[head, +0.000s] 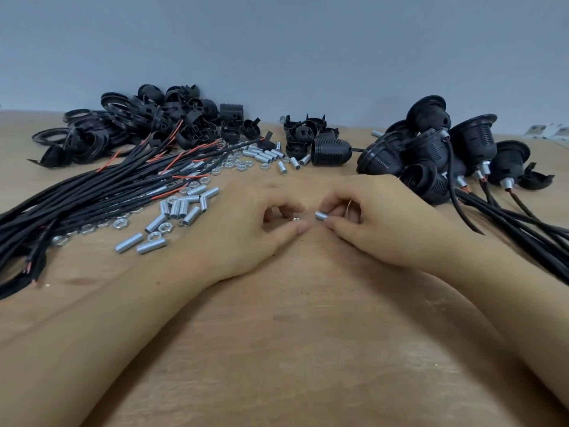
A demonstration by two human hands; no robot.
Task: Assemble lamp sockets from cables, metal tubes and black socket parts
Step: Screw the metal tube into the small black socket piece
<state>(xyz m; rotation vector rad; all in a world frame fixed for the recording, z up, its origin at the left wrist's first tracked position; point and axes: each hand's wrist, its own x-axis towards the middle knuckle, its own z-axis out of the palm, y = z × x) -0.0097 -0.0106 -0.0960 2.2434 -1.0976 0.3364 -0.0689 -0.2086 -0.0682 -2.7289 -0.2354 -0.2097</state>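
Now the right hand (pixel 378 223) pinched a short metal tube (pixel 322 216) near the table's (pixel 292 349) middle, while the left hand (pixel 246 229) pinched what seemed a small nut (pixel 296 220) just beside it. Bare wood lay toward the near edge; cables (pixel 92 192) crowded the left edge, finished sockets (pixel 437 152) the right.

Single head-worn wide-angle view, looking forward and down across the counter (pixel 308 349) toward the wall (pixel 277 41) filling the upper frame. Close over both forearms, entering from the lower corners. Edges visibly bowed by the lens.
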